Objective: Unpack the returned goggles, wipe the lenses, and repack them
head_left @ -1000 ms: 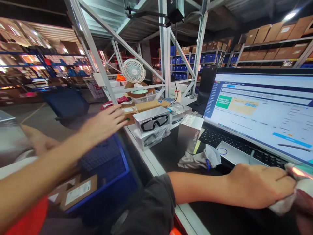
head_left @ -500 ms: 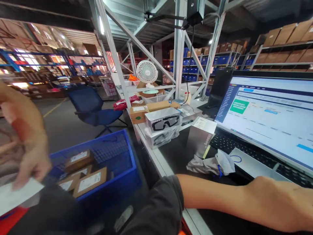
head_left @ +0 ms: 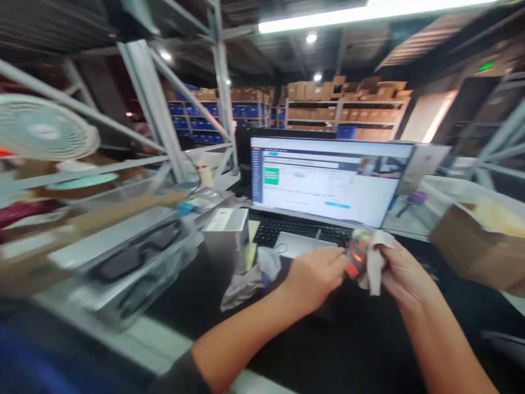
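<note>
My left hand (head_left: 315, 276) is closed, its fingertips on a small dark object with bright orange-red parts (head_left: 356, 258); blur hides what kind of thing it is. My right hand (head_left: 404, 273) grips a crumpled white piece of cloth or paper (head_left: 375, 262), which hangs down against that object. Both hands are above the black desk mat (head_left: 328, 334), in front of the keyboard (head_left: 273, 232). Left of my left hand lie a crumpled grey pouch (head_left: 241, 287) and an upright grey box (head_left: 225, 238).
A monitor (head_left: 315, 186) stands behind the keyboard. Boxes picturing dark glasses (head_left: 139, 251) are stacked at the left, near a blurred fan (head_left: 45, 128). At the right stands an open cardboard box (head_left: 471, 251). Metal frame posts (head_left: 151, 104) rise beyond the desk.
The view has swung right to face the monitor. Both my hands now show together with the dark-and-orange object and white piece. Another person's hand with a white sheet and the blue crate have left view.
</note>
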Tool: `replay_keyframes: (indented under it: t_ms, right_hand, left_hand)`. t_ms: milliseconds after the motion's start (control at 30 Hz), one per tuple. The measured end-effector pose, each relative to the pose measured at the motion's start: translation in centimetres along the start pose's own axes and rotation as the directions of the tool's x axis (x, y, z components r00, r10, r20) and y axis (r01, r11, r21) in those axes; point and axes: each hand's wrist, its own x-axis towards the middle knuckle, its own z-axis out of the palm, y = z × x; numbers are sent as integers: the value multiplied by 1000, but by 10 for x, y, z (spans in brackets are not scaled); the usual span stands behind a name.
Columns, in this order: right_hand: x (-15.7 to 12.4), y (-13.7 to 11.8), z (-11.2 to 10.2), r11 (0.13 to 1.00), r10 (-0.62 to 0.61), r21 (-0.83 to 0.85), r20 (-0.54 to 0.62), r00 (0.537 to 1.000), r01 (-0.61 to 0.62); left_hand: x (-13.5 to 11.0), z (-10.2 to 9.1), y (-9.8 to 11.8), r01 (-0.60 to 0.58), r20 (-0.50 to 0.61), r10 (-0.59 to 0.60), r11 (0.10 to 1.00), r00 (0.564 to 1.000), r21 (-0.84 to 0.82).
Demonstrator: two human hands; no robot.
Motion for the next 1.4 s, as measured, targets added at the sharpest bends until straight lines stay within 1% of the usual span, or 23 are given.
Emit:
replay_keyframes:
  t_ms: [67,100,133,200,233,333,400,500,633,700,767,833,900,1033,1133,1167,1200,1233,1267,1300,1333,1367,1400]
  right_hand:
    - [1,-17,-18,1000,13,-14,-75,997,-14]
    - [1,-24,-23,999,-37,-22,-138,990,34]
    - [0,-30,-24,992,-125,-44,-206,971,118]
    - [-4,-38,-20,945,-325,-125,-298,898,301]
    - [-9,-40,-15,919,-392,-177,-297,871,353]
    - [-24,-36,2,842,-490,-365,-214,845,396]
    - [-32,-28,11,737,-577,-527,-165,800,423]
    - [-37,-23,12,568,-702,-687,-116,702,454]
    - [-37,-30,6,458,-787,-757,-101,609,467]
    - [-38,-32,10,369,-790,-781,22,613,504]
    - [-39,-26,21,287,-743,-759,208,636,584]
    - [-42,-13,35,232,-694,-697,371,618,679]
    - [-47,5,50,159,-698,-630,472,538,760]
    - [-59,33,67,-72,-732,-530,603,316,845]
    - [-53,37,60,-148,-701,-459,674,235,876]
    - [-48,35,54,-129,-722,-464,650,237,876]
    - [-42,32,48,-65,-761,-502,584,283,862]
    - [-36,28,41,65,-801,-561,464,378,826]
    - [-30,23,36,261,-812,-599,288,508,757]
    - [-25,17,31,495,-755,-570,92,650,656]
    - [-22,11,28,710,-627,-459,-68,776,534]
    - [-20,5,27,864,-464,-293,-150,873,409]
    - [-20,-1,28,946,-317,-119,-158,935,301]
  left_hand:
    - [1,-4,-9,46,-58,-48,999,997,-23]
    - [1,-6,-13,60,-86,-62,998,994,-27]
    - [1,-9,-15,72,-109,-74,997,991,-30]
    - [1,-12,-17,90,-140,-94,995,986,-36]
    - [1,-13,-18,98,-148,-102,995,984,-36]
    - [1,-14,-17,100,-151,-104,994,983,-34]
    - [1,-15,-16,90,-138,-95,995,986,-44]
    - [2,-20,-13,90,-104,-96,994,990,-60]
    - [4,-28,-8,58,-51,-62,995,997,-79]
    - [7,-31,-6,23,-16,-25,996,1000,-86]
    - [8,-32,-5,2,-12,-3,997,1000,-83]
    - [8,-33,-7,26,-39,-30,996,999,-90]
    - [8,-33,-10,69,-77,-80,989,994,-131]
    - [5,-33,-18,120,-179,-164,965,970,-232]
    - [5,-32,-19,102,-237,-152,973,960,-209]
    - [5,-31,-19,97,-248,-144,976,958,-195]
    - [5,-31,-18,104,-257,-151,976,955,-189]
    - [6,-31,-16,117,-260,-165,974,951,-191]
    - [6,-30,-15,131,-262,-182,971,948,-201]
    - [6,-30,-14,142,-265,-198,966,944,-217]
    - [6,-29,-12,151,-266,-212,961,940,-233]
    - [6,-29,-11,160,-263,-225,956,938,-247]
    - [5,-28,-11,171,-255,-237,952,937,-256]
